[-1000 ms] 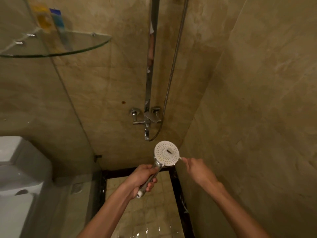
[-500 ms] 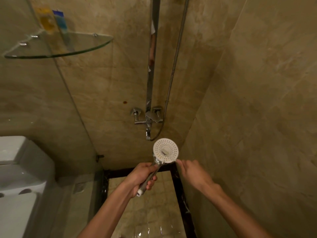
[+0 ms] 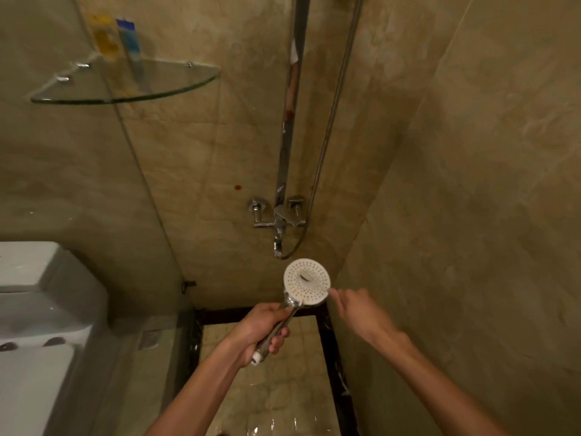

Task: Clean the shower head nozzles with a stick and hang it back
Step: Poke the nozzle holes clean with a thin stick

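Shower head (image 3: 307, 282) white, round, face-up; left hand (image 3: 257, 332) fingers grasp handle; right hand (image 3: 361, 313) grip unclear.

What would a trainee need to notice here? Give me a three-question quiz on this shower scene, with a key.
1. True or false: the left hand grips the shower head by its handle.
2. Where does the right hand reach?
A. the tap
B. the right rim of the nozzle face
C. the glass shelf
3. Fill in: the glass shelf carries a yellow bottle and a ____ tube.

Key: 1 true; 2 B; 3 blue. The stick itself is too thin to make out, so the right hand's pinch cannot be confirmed.
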`<action>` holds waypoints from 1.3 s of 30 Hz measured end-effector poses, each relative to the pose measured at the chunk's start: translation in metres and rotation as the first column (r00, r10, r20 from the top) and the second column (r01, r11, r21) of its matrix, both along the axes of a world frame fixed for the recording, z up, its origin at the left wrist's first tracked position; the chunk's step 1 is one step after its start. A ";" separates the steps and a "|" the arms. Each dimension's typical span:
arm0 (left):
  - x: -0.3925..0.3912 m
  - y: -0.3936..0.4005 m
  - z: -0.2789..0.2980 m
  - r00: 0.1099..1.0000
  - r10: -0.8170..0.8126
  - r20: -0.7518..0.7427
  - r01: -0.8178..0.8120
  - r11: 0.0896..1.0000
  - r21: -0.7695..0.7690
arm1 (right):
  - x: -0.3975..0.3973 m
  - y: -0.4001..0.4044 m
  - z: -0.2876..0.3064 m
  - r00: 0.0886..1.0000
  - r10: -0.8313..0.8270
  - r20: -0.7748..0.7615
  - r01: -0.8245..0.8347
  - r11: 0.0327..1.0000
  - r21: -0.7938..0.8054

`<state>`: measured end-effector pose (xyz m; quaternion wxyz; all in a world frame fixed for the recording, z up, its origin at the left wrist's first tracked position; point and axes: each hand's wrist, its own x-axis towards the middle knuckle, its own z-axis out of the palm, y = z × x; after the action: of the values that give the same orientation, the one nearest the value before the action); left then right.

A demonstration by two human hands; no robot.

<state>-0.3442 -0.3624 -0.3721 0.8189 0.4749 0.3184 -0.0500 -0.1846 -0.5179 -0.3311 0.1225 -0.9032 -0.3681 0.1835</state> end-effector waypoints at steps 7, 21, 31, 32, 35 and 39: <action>0.008 -0.001 0.003 1.000 -0.005 0.016 0.005 1.000 -0.019 | 0.012 0.013 0.004 0.994 -0.039 0.104 0.039 0.999 0.005; 0.017 0.002 -0.002 1.000 -0.029 -0.003 0.029 1.000 0.002 | 0.015 0.023 0.008 0.996 -0.030 0.081 0.033 0.999 -0.028; 0.024 0.008 -0.013 0.999 -0.039 -0.010 0.039 0.999 0.009 | 0.007 0.012 0.001 0.999 -0.040 0.020 0.040 0.999 -0.003; 0.025 0.007 -0.014 0.999 -0.044 -0.011 0.044 0.999 0.012 | 0.014 0.010 0.002 0.998 -0.061 0.030 0.061 0.998 -0.004; 0.029 0.005 -0.016 0.998 -0.052 -0.022 0.052 0.999 0.016 | 0.018 0.006 0.002 0.994 -0.089 0.056 0.090 0.996 -0.024; 0.033 0.005 -0.018 0.998 -0.043 -0.038 0.044 0.999 0.014 | -0.007 0.001 -0.008 0.993 -0.116 -0.038 0.116 0.993 -0.004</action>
<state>-0.3117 -0.3577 -0.3896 0.8081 0.4866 0.3236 -0.0744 -0.1916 -0.5164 -0.3389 0.1393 -0.9195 -0.3124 0.1938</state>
